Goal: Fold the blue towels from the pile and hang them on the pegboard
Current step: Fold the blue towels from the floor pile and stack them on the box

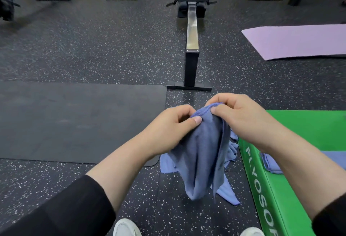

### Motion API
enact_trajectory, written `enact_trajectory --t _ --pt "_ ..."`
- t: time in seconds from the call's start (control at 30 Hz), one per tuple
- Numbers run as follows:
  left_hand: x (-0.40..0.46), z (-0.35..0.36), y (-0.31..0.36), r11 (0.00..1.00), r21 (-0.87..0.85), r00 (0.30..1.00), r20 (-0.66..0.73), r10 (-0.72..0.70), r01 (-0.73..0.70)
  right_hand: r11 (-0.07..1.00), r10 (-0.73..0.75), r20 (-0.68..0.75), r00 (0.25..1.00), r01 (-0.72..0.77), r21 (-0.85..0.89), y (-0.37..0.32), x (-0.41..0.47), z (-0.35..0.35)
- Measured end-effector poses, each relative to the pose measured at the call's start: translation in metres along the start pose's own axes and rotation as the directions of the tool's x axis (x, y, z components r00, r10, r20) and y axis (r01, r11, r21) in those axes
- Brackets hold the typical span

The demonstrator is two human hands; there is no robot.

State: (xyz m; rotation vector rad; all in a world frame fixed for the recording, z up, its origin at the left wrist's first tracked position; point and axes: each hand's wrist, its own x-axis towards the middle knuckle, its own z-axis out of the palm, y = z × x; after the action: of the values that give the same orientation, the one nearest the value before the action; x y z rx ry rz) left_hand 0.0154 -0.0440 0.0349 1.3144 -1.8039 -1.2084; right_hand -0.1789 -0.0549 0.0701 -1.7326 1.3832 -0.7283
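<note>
Both hands pinch blue towel [202, 153] at its top edge, left hand [172, 123] and right hand [241, 117] grip holding cloth; towel hangs above towel pile [227, 192] on floor, beside green plyo box [299, 129].

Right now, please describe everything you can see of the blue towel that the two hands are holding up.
The blue towel looks like soft terry cloth with a stitched hem at its top edge. The left hand and right hand pinch that edge close together, so it hangs in loose vertical folds, unfolded, above other blue towels on the floor.
</note>
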Motion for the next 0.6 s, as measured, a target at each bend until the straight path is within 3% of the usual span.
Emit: enact_trajectory --t 0.13,0.23,0.37,0.5,0.6 --pt "-0.002 0.0 0.005 0.998 0.048 0.997 -0.063 0.043 -0.04 0.993 -0.059 0.043 0.997 0.063 -0.097 0.003 -0.003 -0.005" --pt "-0.005 -0.003 0.003 0.978 0.206 0.996 -0.078 0.051 -0.034 0.969 -0.084 -0.002 0.996 0.081 -0.233 0.006 -0.003 -0.008" --pt "-0.014 -0.013 -0.007 0.921 0.385 0.998 -0.048 -0.042 0.057 0.948 -0.096 -0.06 0.994 0.073 -0.309 0.012 -0.007 -0.014" --pt "-0.024 -0.029 -0.02 0.816 0.55 0.984 -0.126 -0.128 0.177 0.938 -0.072 -0.137 0.988 0.021 -0.346 0.019 -0.009 -0.022" --pt "-0.028 -0.044 -0.026 0.852 0.475 0.973 -0.165 -0.162 0.223 0.94 -0.042 -0.215 0.976 -0.035 -0.34 0.024 -0.011 -0.03"
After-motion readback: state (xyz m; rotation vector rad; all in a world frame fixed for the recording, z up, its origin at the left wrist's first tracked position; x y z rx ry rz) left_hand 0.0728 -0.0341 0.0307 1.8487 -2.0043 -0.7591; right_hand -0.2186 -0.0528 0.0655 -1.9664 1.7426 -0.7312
